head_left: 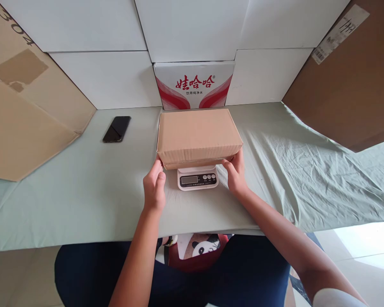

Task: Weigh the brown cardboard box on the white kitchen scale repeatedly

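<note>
Head view of a seated person at a table draped in a pale green cloth. A closed brown cardboard box rests on a small white digital kitchen scale, at the middle of the table just in front of the person; the box overhangs the scale on both sides, so that only the scale's front panel with its dark display and round buttons shows beneath the near edge.

The left hand meets the box at its near left bottom corner: the thumb tip touches the corner, while the other fingers are curled loosely inward and enclose nothing. The right hand meets the near right bottom corner, its fingers extended along the lower edge and the thumb just beneath it; the fingers lie against the cardboard rather than closing around it. Whether either hand bears any of the box's weight cannot be told.

A black smartphone lies flat, screen up, on the cloth, well apart to the left of the box. Directly behind the box a white carton printed with red characters and red curves stands against a wall of plain white boxes. A large flattened cardboard sheet leans at the left, and a darker brown carton with a shipping label leans at the right.
</note>
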{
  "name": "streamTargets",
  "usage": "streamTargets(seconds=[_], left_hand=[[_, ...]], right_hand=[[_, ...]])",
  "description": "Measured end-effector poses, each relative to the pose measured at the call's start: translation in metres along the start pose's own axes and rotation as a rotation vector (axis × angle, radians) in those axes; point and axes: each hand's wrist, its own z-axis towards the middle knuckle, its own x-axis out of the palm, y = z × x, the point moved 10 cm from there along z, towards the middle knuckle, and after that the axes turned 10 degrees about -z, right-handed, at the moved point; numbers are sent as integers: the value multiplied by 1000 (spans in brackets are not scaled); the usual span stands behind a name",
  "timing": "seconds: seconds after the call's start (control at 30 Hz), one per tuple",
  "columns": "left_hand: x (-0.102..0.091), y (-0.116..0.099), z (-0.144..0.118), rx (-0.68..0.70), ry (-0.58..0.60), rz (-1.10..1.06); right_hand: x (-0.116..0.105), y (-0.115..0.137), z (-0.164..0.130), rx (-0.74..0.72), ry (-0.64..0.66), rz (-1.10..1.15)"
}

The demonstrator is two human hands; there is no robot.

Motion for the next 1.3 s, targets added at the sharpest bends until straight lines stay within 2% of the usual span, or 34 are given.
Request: streamTargets(seconds=[0.2,0.3,0.4,0.47,0.57,0.73,1.3], left_hand=[[3,-2,-1,33,31,-51],[-1,0,-1,34,5,-75],[-13,-1,0,69,-84,-132],[-23,-2,0,96,-155,-166],[-31,-1,2,104,-214,-190],[-30,-2,2,95,-218,-175],[-25,-4,2,93,-211,-187]], right_hand=[[3,1,-1,-9,13,-2],[-2,2,-1,-16,-13,1],[-30,0,5,-18,-202,64],[-50,-8,8,34,-343,132],[-61,-25,13,160,-425,226],[-51,-39,14,252,-392,258],[-43,-50,15,236,-304,197]])
